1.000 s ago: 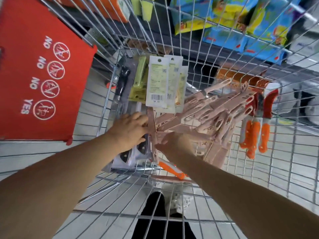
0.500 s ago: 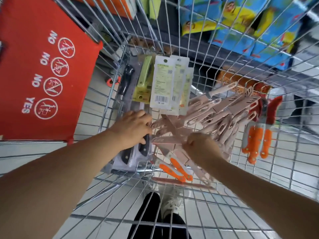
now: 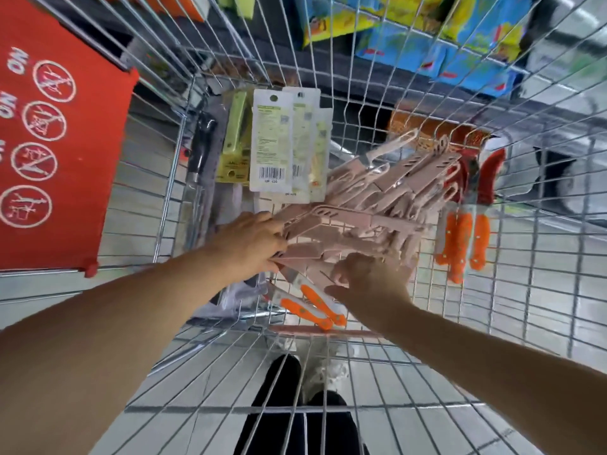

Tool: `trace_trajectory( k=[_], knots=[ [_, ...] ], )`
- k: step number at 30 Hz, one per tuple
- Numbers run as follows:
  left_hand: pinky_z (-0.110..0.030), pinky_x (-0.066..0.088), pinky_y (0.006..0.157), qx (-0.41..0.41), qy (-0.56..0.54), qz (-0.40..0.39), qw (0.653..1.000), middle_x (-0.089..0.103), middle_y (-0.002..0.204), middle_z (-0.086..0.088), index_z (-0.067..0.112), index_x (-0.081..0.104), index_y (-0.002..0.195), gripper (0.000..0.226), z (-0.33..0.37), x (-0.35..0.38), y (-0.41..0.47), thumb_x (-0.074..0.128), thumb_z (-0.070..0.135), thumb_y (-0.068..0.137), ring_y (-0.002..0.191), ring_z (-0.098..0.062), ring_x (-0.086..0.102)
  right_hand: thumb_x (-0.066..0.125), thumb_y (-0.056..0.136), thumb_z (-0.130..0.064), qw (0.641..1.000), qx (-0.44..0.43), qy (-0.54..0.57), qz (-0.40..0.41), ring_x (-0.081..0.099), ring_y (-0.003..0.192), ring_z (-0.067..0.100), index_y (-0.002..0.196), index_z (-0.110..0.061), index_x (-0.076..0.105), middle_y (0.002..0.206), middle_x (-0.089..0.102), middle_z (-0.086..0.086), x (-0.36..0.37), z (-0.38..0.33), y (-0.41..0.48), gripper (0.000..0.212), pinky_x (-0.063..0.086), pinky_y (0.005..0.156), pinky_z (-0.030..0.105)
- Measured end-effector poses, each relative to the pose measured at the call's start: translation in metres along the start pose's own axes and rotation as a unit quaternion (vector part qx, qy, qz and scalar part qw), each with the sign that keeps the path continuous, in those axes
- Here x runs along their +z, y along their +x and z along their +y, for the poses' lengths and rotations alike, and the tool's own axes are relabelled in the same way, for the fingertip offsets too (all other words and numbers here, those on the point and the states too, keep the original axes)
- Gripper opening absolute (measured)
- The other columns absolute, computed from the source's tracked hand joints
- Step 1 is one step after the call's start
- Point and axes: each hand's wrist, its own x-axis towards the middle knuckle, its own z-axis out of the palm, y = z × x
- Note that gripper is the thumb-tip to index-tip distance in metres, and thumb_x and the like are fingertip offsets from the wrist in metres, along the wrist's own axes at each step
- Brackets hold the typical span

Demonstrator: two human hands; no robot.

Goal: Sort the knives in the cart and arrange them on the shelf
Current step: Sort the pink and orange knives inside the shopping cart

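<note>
1. The pink knives [image 3: 387, 192] lie in a loose heap on the floor of the wire cart [image 3: 170, 192], toward its right half.
2. The ones nearest the person have their long axes running left to right across the cart. Those behind fan upward, pointing at the far right corner.
3. The left hand [image 3: 253, 244] is clamped on the left ends of the near pink knives, fingers over them and thumb beneath.
4. The right hand [image 3: 371, 284] rests against the near edge of the heap with its back to the camera. Its fingers are hidden, so I cannot tell whether it grips.
5. 2 orange-handled knives [image 3: 312, 307] lie just beside the right hand, handles pointing near-right and blades far-left.
6. More orange knives [image 3: 460, 238] lean at the right wall, handles toward the person.
7. Carded green knives [image 3: 271, 142] lie at the far end, long axes running near to far, with a black-handled knife [image 3: 202, 152] along the left wall.
8. A red sign [image 3: 65, 159] hangs on the left.
</note>
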Motion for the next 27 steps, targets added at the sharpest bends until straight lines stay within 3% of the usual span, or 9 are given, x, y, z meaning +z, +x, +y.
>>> trace_trajectory(
  k=[2, 5, 9, 12, 14, 18, 23, 25, 27],
  knots=[
    [-0.034, 0.031, 0.104, 0.008, -0.001, 0.005, 1.0, 0.047, 0.122, 0.003, 0.022, 0.055, 0.124, 0.044, -0.001, 0.003, -0.002, 0.057, 0.045, 0.086, 0.118, -0.015, 0.036, 0.055, 0.089, -0.038, 0.999, -0.015, -0.025, -0.042, 0.057, 0.107, 0.022, 0.117, -0.023, 0.058, 0.118, 0.058, -0.002, 0.013, -0.009, 0.0, 0.032, 0.049, 0.087, 0.032],
    [-0.031, 0.032, 0.1, 0.032, 0.004, 0.011, 0.999, 0.047, 0.121, 0.003, 0.021, 0.055, 0.121, 0.046, -0.005, 0.01, -0.007, 0.056, 0.049, 0.085, 0.117, -0.014, 0.036, 0.05, 0.092, -0.044, 0.997, -0.042, -0.06, -0.031, 0.06, 0.106, 0.023, 0.126, -0.026, 0.051, 0.122, 0.058, 0.0, 0.027, -0.014, 0.006, 0.038, 0.052, 0.086, 0.037],
    [-0.037, 0.034, 0.105, 0.036, -0.016, 0.022, 0.999, 0.051, 0.12, 0.002, 0.021, 0.057, 0.118, 0.05, -0.012, 0.021, -0.01, 0.058, 0.053, 0.079, 0.124, -0.018, 0.037, 0.047, 0.092, -0.049, 0.994, -0.057, -0.094, -0.015, 0.059, 0.107, 0.023, 0.128, -0.027, 0.049, 0.123, 0.056, -0.002, 0.027, -0.016, 0.011, 0.043, 0.053, 0.084, 0.038],
    [-0.037, 0.033, 0.106, 0.034, -0.017, 0.023, 0.999, 0.05, 0.12, 0.002, 0.021, 0.057, 0.118, 0.049, -0.013, 0.024, -0.011, 0.058, 0.053, 0.08, 0.123, -0.017, 0.037, 0.055, 0.089, -0.038, 0.995, -0.058, -0.076, -0.006, 0.06, 0.105, 0.022, 0.123, -0.032, 0.051, 0.122, 0.057, -0.005, 0.026, -0.015, 0.012, 0.034, 0.054, 0.082, 0.035],
    [-0.036, 0.031, 0.107, 0.033, -0.021, 0.031, 0.999, 0.05, 0.121, 0.003, 0.021, 0.057, 0.117, 0.048, -0.013, 0.024, -0.01, 0.058, 0.051, 0.08, 0.122, -0.016, 0.038, 0.058, 0.087, -0.028, 0.996, -0.052, -0.069, -0.002, 0.059, 0.107, 0.022, 0.127, -0.034, 0.048, 0.128, 0.053, -0.006, 0.026, -0.013, 0.012, 0.042, 0.053, 0.082, 0.035],
    [-0.033, 0.031, 0.102, 0.038, -0.027, 0.036, 0.998, 0.049, 0.12, 0.004, 0.022, 0.057, 0.117, 0.044, -0.014, 0.021, -0.01, 0.059, 0.048, 0.082, 0.117, -0.014, 0.038, 0.062, 0.086, -0.031, 0.995, -0.059, -0.084, 0.01, 0.055, 0.114, 0.02, 0.132, -0.033, 0.045, 0.133, 0.049, -0.008, 0.022, -0.009, 0.015, 0.049, 0.052, 0.085, 0.035],
    [-0.035, 0.037, 0.097, 0.081, -0.013, 0.068, 0.994, 0.054, 0.107, 0.002, 0.019, 0.063, 0.109, 0.041, -0.01, 0.019, -0.011, 0.061, 0.049, 0.081, 0.109, -0.018, 0.044, 0.067, 0.082, -0.038, 0.998, -0.028, -0.045, -0.031, 0.061, 0.097, 0.02, 0.106, -0.024, 0.062, 0.111, 0.063, -0.004, 0.015, -0.001, 0.025, 0.028, 0.052, 0.084, 0.033],
    [-0.039, 0.047, 0.086, 0.131, 0.019, 0.1, 0.986, 0.058, 0.093, -0.001, 0.014, 0.068, 0.094, 0.038, -0.004, 0.019, -0.011, 0.07, 0.047, 0.074, 0.096, -0.022, 0.053, 0.071, 0.079, -0.038, 0.997, -0.023, -0.017, -0.066, 0.06, 0.086, 0.014, 0.104, -0.02, 0.066, 0.098, 0.066, -0.004, 0.002, 0.005, 0.025, 0.031, 0.052, 0.082, 0.029],
    [-0.034, 0.054, 0.07, 0.173, 0.057, 0.124, 0.976, 0.06, 0.081, 0.0, 0.014, 0.067, 0.079, 0.037, 0.005, 0.018, -0.012, 0.078, 0.047, 0.066, 0.079, -0.019, 0.057, 0.063, 0.083, -0.049, 0.993, -0.042, -0.049, -0.1, 0.057, 0.085, 0.011, 0.101, -0.02, 0.069, 0.092, 0.065, -0.007, -0.016, 0.015, 0.019, 0.035, 0.05, 0.082, 0.028]
  ],
)
